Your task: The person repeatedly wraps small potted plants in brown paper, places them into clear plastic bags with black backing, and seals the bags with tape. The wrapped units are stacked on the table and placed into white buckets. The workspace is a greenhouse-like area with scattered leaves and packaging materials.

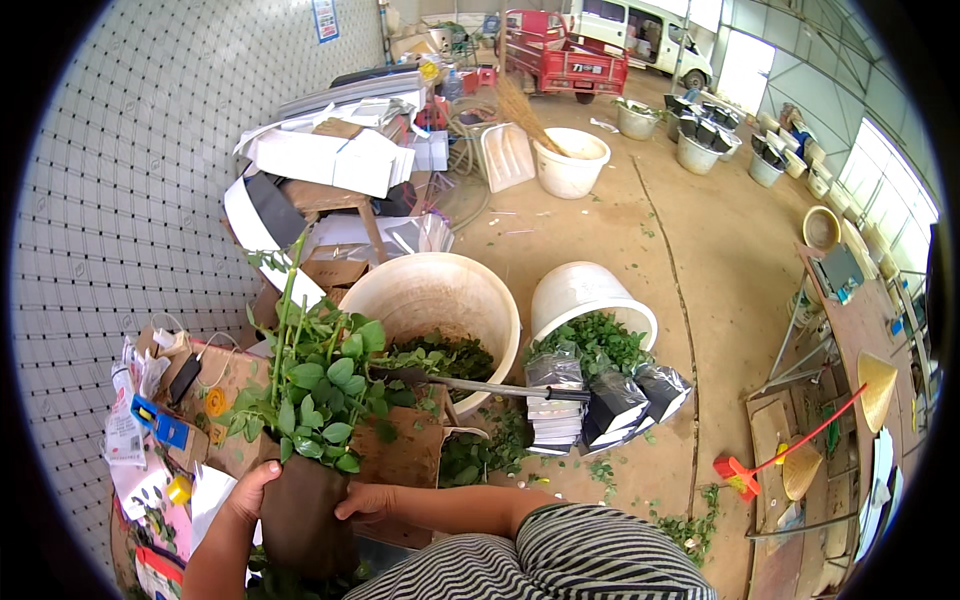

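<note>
Head view shows me the left hand (250,492) and the right hand (368,502) partly curled, gripping a dark brown wrapper (305,525) from either side, though much of each grip is hidden from me. Green leafy stems (322,405) stand out of the wrapper's top, near a large white tub (415,285) with loose leaves (445,355) inside, and I see wrapped bundles (612,402) lying farther right
</note>
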### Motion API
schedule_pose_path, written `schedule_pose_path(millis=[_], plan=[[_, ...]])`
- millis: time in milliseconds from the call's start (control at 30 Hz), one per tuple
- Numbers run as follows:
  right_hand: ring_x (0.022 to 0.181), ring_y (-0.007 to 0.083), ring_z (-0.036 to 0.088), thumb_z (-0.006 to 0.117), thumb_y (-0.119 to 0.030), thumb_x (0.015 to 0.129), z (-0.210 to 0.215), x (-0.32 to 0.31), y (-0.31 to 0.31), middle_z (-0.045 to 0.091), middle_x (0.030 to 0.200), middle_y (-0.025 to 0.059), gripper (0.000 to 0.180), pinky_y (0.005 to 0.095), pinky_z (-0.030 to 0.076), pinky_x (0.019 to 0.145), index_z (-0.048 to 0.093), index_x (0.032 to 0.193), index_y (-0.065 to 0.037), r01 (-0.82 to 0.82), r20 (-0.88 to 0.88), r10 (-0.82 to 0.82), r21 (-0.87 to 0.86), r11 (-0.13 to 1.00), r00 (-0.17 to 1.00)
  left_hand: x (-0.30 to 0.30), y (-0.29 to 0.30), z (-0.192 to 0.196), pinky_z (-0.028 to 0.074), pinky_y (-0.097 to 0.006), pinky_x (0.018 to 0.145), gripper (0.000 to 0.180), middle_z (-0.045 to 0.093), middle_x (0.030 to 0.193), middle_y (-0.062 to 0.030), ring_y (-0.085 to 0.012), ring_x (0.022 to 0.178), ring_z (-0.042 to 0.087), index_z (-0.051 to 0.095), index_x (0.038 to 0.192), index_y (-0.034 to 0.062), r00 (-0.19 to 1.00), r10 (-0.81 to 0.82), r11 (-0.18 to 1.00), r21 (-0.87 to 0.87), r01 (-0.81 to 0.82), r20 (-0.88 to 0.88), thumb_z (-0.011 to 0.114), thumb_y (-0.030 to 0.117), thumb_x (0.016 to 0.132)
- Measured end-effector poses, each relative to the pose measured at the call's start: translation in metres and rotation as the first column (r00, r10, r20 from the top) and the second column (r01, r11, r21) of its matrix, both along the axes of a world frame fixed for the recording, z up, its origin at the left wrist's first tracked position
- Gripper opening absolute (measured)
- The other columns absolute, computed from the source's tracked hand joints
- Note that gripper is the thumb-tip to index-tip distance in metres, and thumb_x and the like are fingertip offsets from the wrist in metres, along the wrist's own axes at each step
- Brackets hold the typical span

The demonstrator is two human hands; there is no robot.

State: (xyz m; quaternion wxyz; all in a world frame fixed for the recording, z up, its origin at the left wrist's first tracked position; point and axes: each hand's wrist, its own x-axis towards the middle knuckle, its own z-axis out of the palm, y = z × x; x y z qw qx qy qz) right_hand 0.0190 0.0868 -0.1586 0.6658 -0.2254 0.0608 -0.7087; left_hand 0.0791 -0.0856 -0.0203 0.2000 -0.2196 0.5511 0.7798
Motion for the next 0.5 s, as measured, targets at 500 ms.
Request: schedule_pose_path(millis=[500], plan=[[0.12,0.0227,0.039,0.078,-0.034,0.064,0.076,0.024,0.07,0.039,0.132,0.009,0.094,0.0354,0.031,0.1,0.025,0.136,-0.005,0.288,-0.22,-0.258,0.115,0.951,0.941,-0.006,0.063,0.056,0.042,-0.036,0.089,0.082,0.054,0.115,-0.0152,-0.026,0.104,0.053,0.044,0.122,-0.0039,0.949,-0.314,0.732,-0.644,0.221,-0.032,0.068,0.052,0.067]])
